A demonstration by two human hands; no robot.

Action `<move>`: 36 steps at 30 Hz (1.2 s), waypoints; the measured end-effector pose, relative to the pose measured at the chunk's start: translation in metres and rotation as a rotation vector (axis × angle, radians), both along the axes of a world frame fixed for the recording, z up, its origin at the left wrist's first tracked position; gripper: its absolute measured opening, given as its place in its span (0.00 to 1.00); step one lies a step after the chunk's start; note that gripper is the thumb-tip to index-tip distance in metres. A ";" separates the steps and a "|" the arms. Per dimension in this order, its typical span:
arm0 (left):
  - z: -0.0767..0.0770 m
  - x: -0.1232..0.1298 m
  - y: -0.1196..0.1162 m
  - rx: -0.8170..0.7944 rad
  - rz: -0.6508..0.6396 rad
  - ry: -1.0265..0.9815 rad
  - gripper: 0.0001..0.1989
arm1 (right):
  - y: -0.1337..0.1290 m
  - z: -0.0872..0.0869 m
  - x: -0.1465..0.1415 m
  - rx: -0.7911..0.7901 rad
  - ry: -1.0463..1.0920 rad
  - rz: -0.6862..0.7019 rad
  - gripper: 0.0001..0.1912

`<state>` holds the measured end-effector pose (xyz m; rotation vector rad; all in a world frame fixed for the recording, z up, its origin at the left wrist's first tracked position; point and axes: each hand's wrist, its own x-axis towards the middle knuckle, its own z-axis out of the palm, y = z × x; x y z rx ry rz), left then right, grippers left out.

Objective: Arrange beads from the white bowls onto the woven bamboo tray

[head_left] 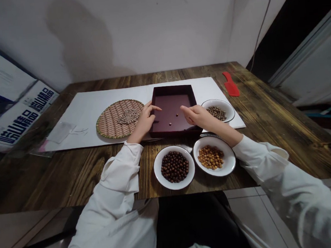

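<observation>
A dark red open box (169, 102) stands in the middle, with two small beads (177, 115) lying apart on its floor. At the box's left wall is my left hand (146, 120), its index finger stretched out over the rim and the other fingers partly hidden. My right hand (195, 115) hovers over the box's right side with thumb and fingers pressed together; whatever it may hold is hidden. Right of it, a white bowl (232, 113) contains small greyish-brown beads. Nearer me, one white bowl (157, 171) holds dark brown beads and another (231, 160) holds yellow-brown beads.
A round woven tray (107, 119) with a pile of pale beads lies left of the box on a white board (85, 104). A clear plastic bag (60, 132) is farther left. One red scraper (231, 85) rests at the back right. Printed cartons (17, 117) stand beyond the table's left edge.
</observation>
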<state>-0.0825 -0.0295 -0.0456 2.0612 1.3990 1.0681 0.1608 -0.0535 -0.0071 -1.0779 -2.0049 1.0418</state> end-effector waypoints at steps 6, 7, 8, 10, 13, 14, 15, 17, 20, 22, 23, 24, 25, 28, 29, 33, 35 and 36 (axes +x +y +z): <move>0.008 0.001 -0.007 0.106 0.028 0.083 0.15 | 0.001 -0.003 0.001 -0.005 0.050 -0.032 0.36; 0.013 0.002 -0.011 0.172 0.024 0.113 0.13 | 0.001 -0.003 0.001 -0.002 0.048 -0.036 0.36; 0.018 0.004 -0.015 0.248 0.012 0.154 0.11 | 0.001 -0.003 0.000 0.004 0.045 -0.039 0.36; 0.029 0.010 -0.025 0.394 -0.046 0.249 0.09 | 0.000 -0.003 -0.001 0.019 0.040 -0.051 0.36; 0.037 0.026 -0.040 0.471 -0.159 0.349 0.08 | -0.003 -0.002 -0.003 0.043 0.029 -0.060 0.36; 0.037 0.031 -0.043 0.472 -0.198 0.350 0.07 | -0.004 -0.001 -0.004 0.050 0.025 -0.057 0.36; 0.036 0.037 -0.046 0.456 -0.215 0.340 0.08 | -0.005 -0.001 -0.004 0.056 0.022 -0.051 0.36; 0.031 0.045 -0.048 0.386 -0.229 0.306 0.15 | -0.007 0.000 -0.005 0.068 0.016 -0.037 0.36; 0.025 0.051 -0.047 0.323 -0.208 0.241 0.15 | -0.008 0.001 -0.005 0.087 0.000 -0.020 0.36; 0.024 0.053 -0.047 0.329 -0.173 0.208 0.13 | -0.008 0.001 -0.005 0.099 -0.013 -0.012 0.37; 0.024 0.054 -0.048 0.335 -0.152 0.198 0.13 | -0.008 0.001 -0.005 0.105 -0.021 -0.009 0.37; 0.023 0.056 -0.049 0.341 -0.129 0.191 0.14 | -0.008 0.001 -0.005 0.111 -0.029 -0.008 0.36; 0.023 0.058 -0.049 0.347 -0.103 0.186 0.15 | -0.008 0.001 -0.005 0.116 -0.039 -0.006 0.36; 0.022 0.063 -0.052 0.353 -0.038 0.182 0.17 | -0.009 0.002 -0.006 0.130 -0.072 0.001 0.35; 0.021 0.064 -0.052 0.348 -0.027 0.178 0.17 | -0.010 0.002 -0.005 0.132 -0.084 0.005 0.35; 0.022 0.064 -0.051 0.328 -0.048 0.115 0.13 | -0.010 0.001 -0.005 0.131 -0.135 0.021 0.34; 0.023 0.063 -0.051 0.340 -0.071 0.102 0.12 | -0.009 0.000 -0.004 0.138 -0.183 0.023 0.34; 0.024 0.062 -0.052 0.350 -0.082 0.108 0.11 | -0.009 0.000 -0.004 0.144 -0.209 0.022 0.34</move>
